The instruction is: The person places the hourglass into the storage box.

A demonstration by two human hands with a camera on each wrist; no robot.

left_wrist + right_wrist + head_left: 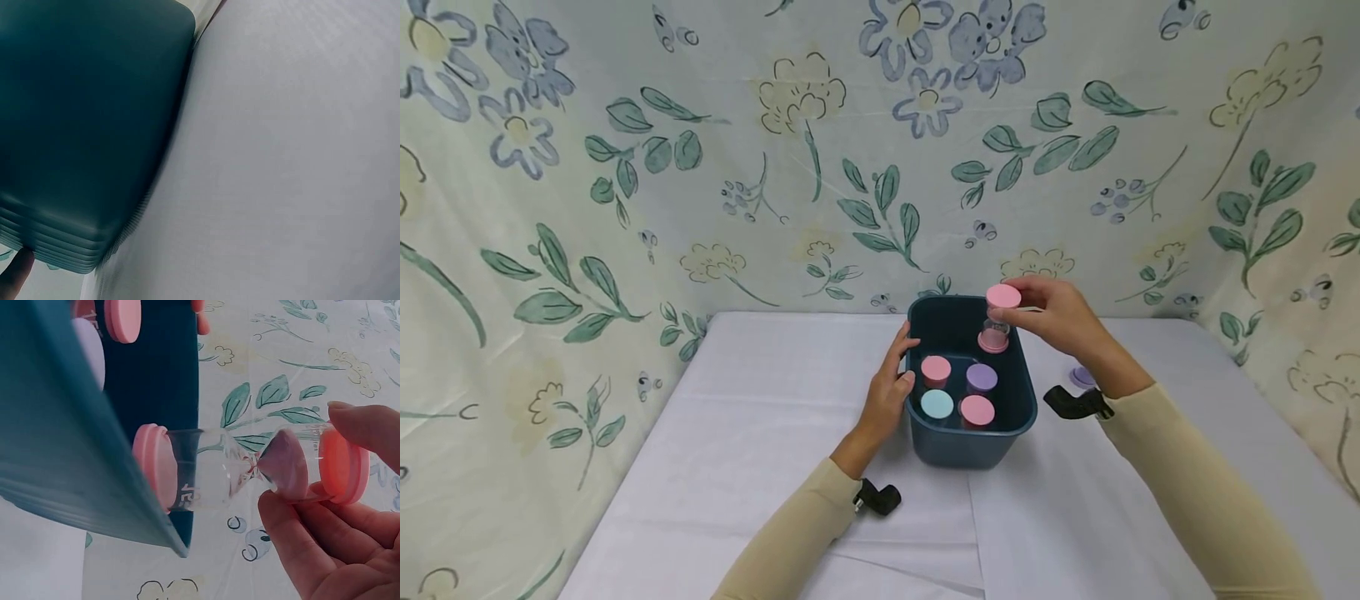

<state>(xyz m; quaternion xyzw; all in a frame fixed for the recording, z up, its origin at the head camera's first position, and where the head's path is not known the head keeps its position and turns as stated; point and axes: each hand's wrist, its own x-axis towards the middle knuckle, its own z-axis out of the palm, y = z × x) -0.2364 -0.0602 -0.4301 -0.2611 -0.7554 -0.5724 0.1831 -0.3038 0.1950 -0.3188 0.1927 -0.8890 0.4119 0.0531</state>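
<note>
Right hand (1060, 321) pinches pink sand timer (997, 321) over bin (973, 442) at 12 o'clock; loose fingertip hold risks drop; left hand (887, 392) steadies bin, fingers straight.

- Counter (760, 433), covered by a pale lavender-white cloth with crease lines near the front edge; floral fabric hangs behind and at both sides.
- Dark teal bin (970, 446) stands directly on the counter, about centre, slightly toward the back edge.
- Small purple thing (1082, 377) lies on the cloth just right of the bin, partly hidden by a wrist; too little shows to say what it is.
- Left wrist view: bin's outer wall (87, 125) sits against the bare cloth, blurred.
</note>
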